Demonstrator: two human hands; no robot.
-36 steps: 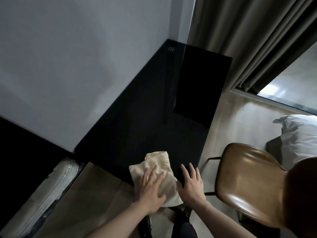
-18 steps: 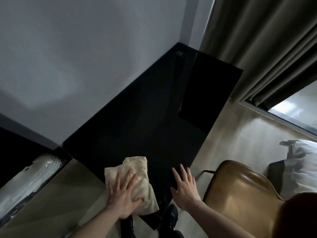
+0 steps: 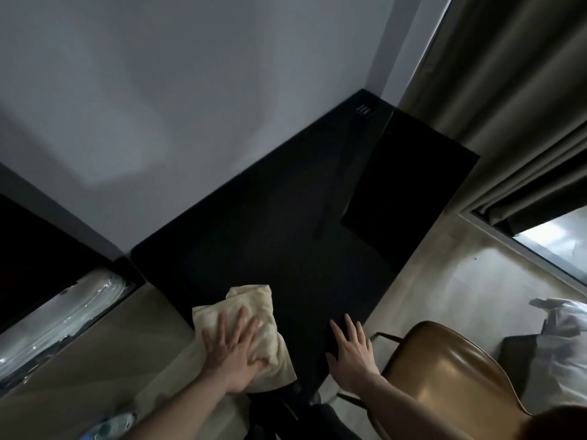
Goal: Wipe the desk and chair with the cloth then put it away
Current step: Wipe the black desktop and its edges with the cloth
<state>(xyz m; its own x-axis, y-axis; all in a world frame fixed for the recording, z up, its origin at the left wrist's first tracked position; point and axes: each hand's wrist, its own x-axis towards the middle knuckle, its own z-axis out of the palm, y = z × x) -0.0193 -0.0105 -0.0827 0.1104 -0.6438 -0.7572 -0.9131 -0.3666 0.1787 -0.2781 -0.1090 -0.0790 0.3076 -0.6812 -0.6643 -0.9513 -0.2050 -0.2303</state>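
A cream cloth point(image 3: 255, 309) lies crumpled at the near left corner of the black desk point(image 3: 286, 223). My left hand point(image 3: 233, 354) presses flat on the cloth with spread, straight fingers. My right hand point(image 3: 351, 354) rests flat on the desk's near edge, fingers spread, holding nothing. A brown leather chair point(image 3: 451, 373) with thin black legs stands just right of that hand, below the desk's edge.
A grey wall runs along the desk's far side. Dark curtains point(image 3: 508, 106) hang at the right beside a window. A tan surface point(image 3: 95, 360) adjoins the desk on the left. White bedding point(image 3: 562, 338) sits at the far right on the pale floor.
My left hand has slid the cloth leftward along the desk's near edge to the corner. My right hand stayed flat on the desk's near edge.
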